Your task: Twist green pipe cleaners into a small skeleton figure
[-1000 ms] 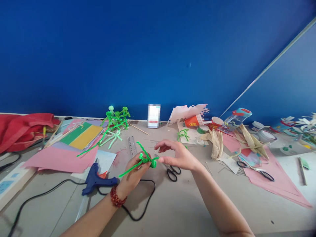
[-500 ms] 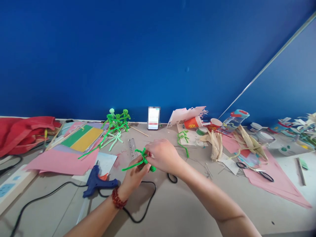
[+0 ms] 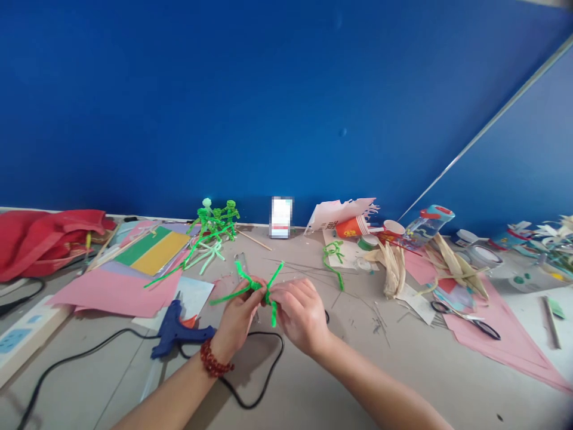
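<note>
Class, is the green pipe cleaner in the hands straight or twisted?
Twisted: the green pipe cleaner is wound into a knot between the left hand and right hand, its ends sticking out several ways.

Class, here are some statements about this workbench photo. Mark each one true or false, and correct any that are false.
1. The left hand and right hand both hold a green pipe cleaner. True.
2. The red bead bracelet is on the right wrist. False: it is on the left wrist.
3. A blue glue gun lies near the left hand. True.
4. The right hand holds scissors. False: the scissors lie far to the right, partly on pink paper.
</note>
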Motion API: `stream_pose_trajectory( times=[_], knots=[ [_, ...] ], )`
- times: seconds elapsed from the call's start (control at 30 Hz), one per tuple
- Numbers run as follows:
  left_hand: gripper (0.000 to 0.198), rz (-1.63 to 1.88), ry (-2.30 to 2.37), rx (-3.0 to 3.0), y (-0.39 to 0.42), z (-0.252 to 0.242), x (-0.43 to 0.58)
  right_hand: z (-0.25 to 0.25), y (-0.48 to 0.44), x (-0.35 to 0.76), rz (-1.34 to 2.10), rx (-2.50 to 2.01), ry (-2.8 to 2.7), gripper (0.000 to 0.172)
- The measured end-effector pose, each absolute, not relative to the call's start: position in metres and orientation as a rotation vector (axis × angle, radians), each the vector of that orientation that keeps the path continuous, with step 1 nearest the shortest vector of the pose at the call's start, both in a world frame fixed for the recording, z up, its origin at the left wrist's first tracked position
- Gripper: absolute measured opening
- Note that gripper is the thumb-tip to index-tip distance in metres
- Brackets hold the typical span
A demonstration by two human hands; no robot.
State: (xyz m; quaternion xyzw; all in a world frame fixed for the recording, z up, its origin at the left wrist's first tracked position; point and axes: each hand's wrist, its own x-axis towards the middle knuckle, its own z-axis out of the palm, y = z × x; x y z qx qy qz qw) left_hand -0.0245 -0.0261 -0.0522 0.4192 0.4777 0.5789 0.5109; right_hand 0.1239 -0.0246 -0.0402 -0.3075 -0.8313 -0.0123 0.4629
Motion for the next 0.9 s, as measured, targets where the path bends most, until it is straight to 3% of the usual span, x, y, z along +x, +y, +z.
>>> stream_pose_trajectory(
  times=[0.47, 0.9],
  knots=[
    [0.018, 1.353, 1.067, 0.946, -0.028, -0.062, -0.024, -0.034, -0.015, 0.144, 0.162, -0.661, -2.025, 0.018],
    [0.016, 1.328, 0.947, 0.694, -0.028, -0.063, -0.026, -0.032, -0.012, 0.144, 0.626, -0.939, -1.742, 0.004]
  ],
)
